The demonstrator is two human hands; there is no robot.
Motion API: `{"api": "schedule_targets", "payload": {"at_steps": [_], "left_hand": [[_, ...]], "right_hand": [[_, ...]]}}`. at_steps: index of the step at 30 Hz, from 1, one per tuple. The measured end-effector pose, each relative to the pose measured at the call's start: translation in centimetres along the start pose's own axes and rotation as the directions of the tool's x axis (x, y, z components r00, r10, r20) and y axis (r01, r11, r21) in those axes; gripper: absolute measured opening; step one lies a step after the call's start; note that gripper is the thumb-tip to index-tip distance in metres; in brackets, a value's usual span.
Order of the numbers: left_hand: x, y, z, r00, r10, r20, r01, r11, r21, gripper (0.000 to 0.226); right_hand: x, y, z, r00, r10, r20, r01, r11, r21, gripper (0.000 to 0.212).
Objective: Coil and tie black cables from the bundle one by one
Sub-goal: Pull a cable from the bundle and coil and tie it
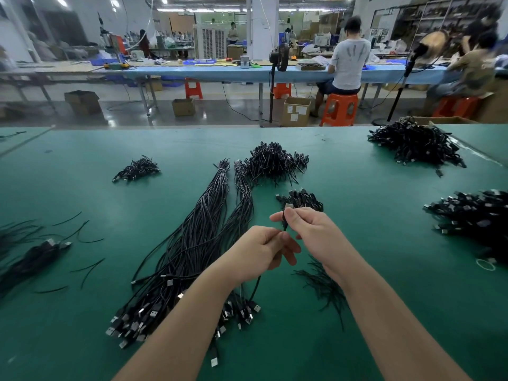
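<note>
The long bundle of straight black cables (198, 243) lies lengthwise down the middle of the green table (82, 166), its USB plugs fanned toward the lower edge of the frame — probably so that one end can be picked off at a time. Just right of centre, both hands work a single cable (284, 224) held up above the bundle.

The right hand (310, 229) pinches the cable just under its plug between thumb and forefinger, the silver plug tip standing above the fingertips; the other fingers are loosely curled. The left hand (264, 248) closes thumb and fingers on the same cable a little lower, and the rest of the cable hangs below it toward the plugs.

A pile of loose black ties (324, 287) lies under the right forearm, within easy reach. Finished coils sit in small heaps — one (301, 200) just beyond the hands, another (275, 160) at upper centre.
</note>
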State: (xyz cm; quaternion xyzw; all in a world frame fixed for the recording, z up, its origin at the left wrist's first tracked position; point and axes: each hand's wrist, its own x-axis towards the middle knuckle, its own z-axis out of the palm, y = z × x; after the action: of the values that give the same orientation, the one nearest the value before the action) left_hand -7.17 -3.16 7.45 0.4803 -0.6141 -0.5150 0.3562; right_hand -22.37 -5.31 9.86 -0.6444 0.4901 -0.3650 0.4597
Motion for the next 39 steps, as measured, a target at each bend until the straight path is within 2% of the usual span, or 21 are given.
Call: {"api": "schedule_targets", "payload": {"at_steps": [5,9,11,13,15,17,20,22,24,26,29,32,35,37,39], "left_hand": [[0.2,-0.6,-0.3,0.999,-0.029,-0.027,0.03,0.999,0.031,0.039],[0.0,-0.5,-0.9,0.979,0.064,-0.192,-0.064,0.998,0.003,0.036],[-0.3,0.0,-1.3,0.942,0.172,-0.289,-0.188,0.982,-0.026,0.035],[-0.7,0.7,-1.2,0.895,0.274,-0.352,-0.308,0.951,-0.042,0.035],[-1.1,1.5,-0.7,0.873,0.32,-0.368,-0.37,0.926,-0.073,0.036],[-1.4,2.0,0.3,0.883,0.313,-0.35,-0.378,0.916,-0.136,0.035],[-2.1,2.2,1.4,0.944,0.196,-0.266,-0.284,0.893,-0.348,0.035],[-2.5,1.7,1.7,0.971,0.143,-0.19,-0.219,0.845,-0.488,0.036],[-2.8,1.0,1.9,0.986,0.107,-0.128,-0.162,0.794,-0.586,0.037],[-3.0,0.0,2.0,0.994,0.05,-0.094,-0.098,0.775,-0.624,0.038],[-3.0,-2.0,2.5,0.987,-0.06,-0.15,-0.039,0.814,-0.579,0.039],[-2.5,-3.8,2.7,0.947,-0.133,-0.291,-0.044,0.847,-0.53,0.039],[-1.6,-4.6,2.0,0.909,-0.218,-0.357,-0.082,0.744,-0.663,0.038],[-0.8,-4.8,1.5,0.876,-0.31,-0.368,-0.081,0.659,-0.748,0.037],[-0.3,-5.0,1.1,0.852,-0.371,-0.37,-0.074,0.615,-0.785,0.037]], "right_hand": [[0.2,0.5,0.3,1.0,0.022,-0.009,-0.022,1.0,0.004,0.037],[0.7,0.9,0.0,0.987,0.161,-0.019,-0.156,0.976,0.15,0.056],[0.4,1.5,0.2,0.958,0.269,0.1,-0.283,0.946,0.157,0.06],[-0.2,1.9,1.1,0.891,0.337,0.304,-0.402,0.897,0.185,0.063],[-0.5,2.0,2.6,0.823,0.321,0.468,-0.48,0.834,0.272,0.061],[-0.2,2.0,3.7,0.827,0.282,0.486,-0.48,0.806,0.348,0.051],[0.5,2.2,3.7,0.883,0.188,0.431,-0.413,0.748,0.52,0.048],[1.0,1.9,3.0,0.873,0.163,0.459,-0.442,0.662,0.605,0.044],[1.9,1.3,2.5,0.873,0.22,0.434,-0.458,0.674,0.579,0.038],[2.9,0.6,2.0,0.924,0.24,0.298,-0.375,0.722,0.582,0.031],[3.6,-0.6,1.3,0.986,0.074,0.148,-0.146,0.81,0.568,0.021],[3.4,-1.5,1.0,0.993,0.006,0.121,-0.057,0.902,0.428,0.02],[2.6,-2.1,1.8,0.994,-0.008,0.109,-0.039,0.909,0.415,0.012],[1.8,-2.2,2.5,0.994,-0.031,0.108,-0.021,0.893,0.45,0.015],[1.0,-2.1,3.1,0.989,-0.07,0.13,0.001,0.884,0.468,0.015]]}}
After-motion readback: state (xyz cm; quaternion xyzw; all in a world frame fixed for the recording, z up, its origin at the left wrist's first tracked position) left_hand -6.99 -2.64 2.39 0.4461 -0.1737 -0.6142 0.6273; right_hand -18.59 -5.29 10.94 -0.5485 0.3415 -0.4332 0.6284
